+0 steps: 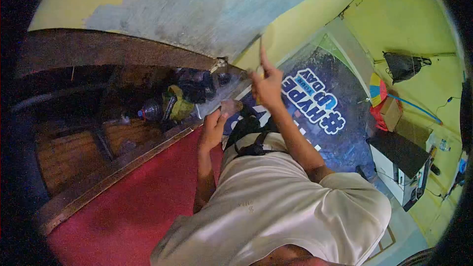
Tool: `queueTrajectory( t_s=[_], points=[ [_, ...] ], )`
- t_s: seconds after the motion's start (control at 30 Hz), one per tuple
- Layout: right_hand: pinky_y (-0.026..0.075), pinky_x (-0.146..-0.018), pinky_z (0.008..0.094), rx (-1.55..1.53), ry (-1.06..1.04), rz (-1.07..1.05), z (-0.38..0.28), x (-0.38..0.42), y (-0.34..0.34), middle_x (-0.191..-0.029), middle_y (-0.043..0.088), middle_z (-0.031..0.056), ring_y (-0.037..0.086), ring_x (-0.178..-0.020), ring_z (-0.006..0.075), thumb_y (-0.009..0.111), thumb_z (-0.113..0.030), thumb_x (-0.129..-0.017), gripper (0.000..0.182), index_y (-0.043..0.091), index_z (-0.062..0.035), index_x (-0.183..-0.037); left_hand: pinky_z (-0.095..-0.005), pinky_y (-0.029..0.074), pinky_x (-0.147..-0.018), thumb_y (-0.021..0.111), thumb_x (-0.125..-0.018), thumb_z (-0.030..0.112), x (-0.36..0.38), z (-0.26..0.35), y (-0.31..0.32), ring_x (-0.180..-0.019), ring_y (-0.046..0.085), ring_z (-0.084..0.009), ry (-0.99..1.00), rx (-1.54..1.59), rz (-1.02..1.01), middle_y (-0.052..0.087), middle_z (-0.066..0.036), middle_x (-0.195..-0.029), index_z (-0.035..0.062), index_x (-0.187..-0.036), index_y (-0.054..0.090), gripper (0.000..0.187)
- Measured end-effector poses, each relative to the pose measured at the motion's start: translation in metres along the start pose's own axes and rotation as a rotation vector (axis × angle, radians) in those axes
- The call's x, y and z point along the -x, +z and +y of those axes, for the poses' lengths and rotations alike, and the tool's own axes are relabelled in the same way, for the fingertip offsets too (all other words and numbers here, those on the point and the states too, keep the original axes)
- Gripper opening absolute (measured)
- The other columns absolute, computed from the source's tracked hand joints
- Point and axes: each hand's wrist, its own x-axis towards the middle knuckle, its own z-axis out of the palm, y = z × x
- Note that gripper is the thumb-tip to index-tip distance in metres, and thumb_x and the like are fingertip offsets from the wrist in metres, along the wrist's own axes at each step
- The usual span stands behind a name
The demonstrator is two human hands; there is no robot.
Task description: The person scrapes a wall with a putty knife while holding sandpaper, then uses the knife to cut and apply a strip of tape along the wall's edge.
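Observation:
My right hand (267, 87) is closed around a thin scraper-like tool, of which a bit of yellow handle (260, 72) shows. Its index finger stretches up toward the wall (197, 10), where yellow paint borders a grey-blue patch. Lower and to the left, my left hand (213, 129) grips a small pinkish-brown piece (230, 107) beside the wooden ledge; what it is cannot be made out. Between the hands and my body lies a dark strap or bag (253, 148) at the waist.
A dark shelf space (133, 138) at left holds a bottle (150, 110) and a yellow-green bag (180, 104). Red surface (133, 202) lies below. A blue printed banner (340, 88) covers the floor area. At right are a white-and-black cabinet (399, 167), boxes and a hanging black bag (404, 65).

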Motion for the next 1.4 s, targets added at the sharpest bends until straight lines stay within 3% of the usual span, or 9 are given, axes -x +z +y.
queueTrajectory(
  t_s=[0.4,0.47,0.57,0.63,0.9,1.0,1.17,1.27,1.4],
  points=[
    [0.043,-0.042,0.0254,-0.121,-0.050,0.088,0.003,-0.018,0.000,-0.084,0.066,0.0031,0.050,-0.048,0.0073,0.061,0.006,-0.086,0.076,0.036,-0.0092,-0.156,-0.0371,0.042,-0.073,0.055,-0.103,0.021,0.012,0.001,0.009,-0.077,0.042,-0.0180,-0.041,0.023,0.044,0.049,-0.013,-0.079,-0.0056,-0.095,0.054,0.027],
    [0.043,-0.043,0.0249,0.224,-0.502,0.113,0.033,-0.010,0.007,-0.083,0.065,0.0030,0.050,-0.049,0.0068,0.061,0.006,-0.086,0.076,0.036,-0.0091,-0.156,-0.0373,0.042,-0.075,0.055,-0.102,0.020,0.016,-0.007,0.017,-0.078,0.042,-0.0196,0.012,0.063,0.094,0.048,-0.015,-0.080,-0.0056,-0.094,0.053,0.027],
    [0.042,-0.043,0.0242,0.233,-0.481,0.090,0.035,-0.014,0.007,-0.085,0.067,0.0030,0.050,-0.049,0.0053,0.062,0.005,-0.087,0.076,0.036,-0.0106,-0.156,-0.0372,0.042,-0.080,0.055,-0.102,0.020,0.011,-0.006,0.011,-0.081,0.043,-0.0221,-0.036,0.082,0.045,0.048,-0.018,-0.084,-0.0062,-0.097,0.053,0.026],
    [0.042,-0.043,0.0243,-0.040,0.019,0.065,-0.009,-0.011,0.000,-0.086,0.068,0.0029,0.049,-0.049,0.0048,0.063,0.006,-0.086,0.077,0.037,-0.0124,-0.156,-0.0372,0.042,-0.082,0.054,-0.102,0.019,0.016,-0.009,0.009,-0.082,0.043,-0.0233,-0.060,0.066,0.025,0.048,-0.019,-0.086,-0.0063,-0.099,0.053,0.026],
    [0.041,-0.043,0.0244,-0.092,0.052,0.044,-0.011,-0.010,-0.002,-0.086,0.067,0.0031,0.046,-0.047,0.0050,0.064,0.009,-0.085,0.080,0.038,-0.0160,-0.157,-0.0314,0.047,-0.084,0.053,-0.105,0.020,0.010,-0.007,0.008,-0.090,0.056,-0.0112,-0.111,-0.060,-0.024,0.068,-0.004,-0.098,-0.0026,-0.116,0.064,0.028],
    [0.041,-0.043,0.0244,0.056,-0.170,-0.001,0.024,-0.005,0.006,-0.077,0.063,0.0012,0.047,-0.047,0.0053,0.063,0.006,-0.087,0.078,0.036,-0.0160,-0.157,-0.0314,0.047,-0.079,0.055,-0.104,0.020,0.005,0.004,0.012,-0.084,0.053,-0.0110,-0.043,0.082,0.036,0.065,-0.003,-0.092,-0.0023,-0.113,0.064,0.026],
    [0.041,-0.042,0.0243,-0.043,0.048,0.048,-0.016,-0.013,-0.003,-0.074,0.061,-0.0002,0.047,-0.047,0.0052,0.063,0.006,-0.088,0.076,0.036,-0.0125,-0.157,-0.0342,0.046,-0.084,0.056,-0.103,0.019,0.005,-0.003,0.007,-0.089,0.056,-0.0178,-0.166,0.013,-0.028,0.063,-0.014,-0.094,-0.0042,-0.113,0.062,0.026],
    [0.039,-0.041,0.0240,0.137,-0.434,0.043,0.046,-0.017,0.007,-0.068,0.059,-0.0018,0.046,-0.046,0.0051,0.064,0.003,-0.088,0.076,0.036,-0.0133,-0.157,-0.0360,0.046,-0.087,0.055,-0.102,0.018,-0.003,0.003,0.010,-0.091,0.059,-0.0235,-0.118,0.037,-0.024,0.063,-0.021,-0.094,-0.0054,-0.111,0.060,0.026],
    [0.040,-0.041,0.0238,0.009,-0.023,-0.016,-0.012,-0.008,0.001,-0.075,0.063,-0.0002,0.046,-0.045,0.0056,0.064,0.003,-0.089,0.076,0.035,-0.0142,-0.157,-0.0365,0.046,-0.087,0.055,-0.102,0.018,-0.007,0.034,0.002,-0.089,0.060,-0.0292,-0.113,-0.022,-0.019,0.061,-0.021,-0.091,-0.0059,-0.107,0.059,0.025]
  ],
)
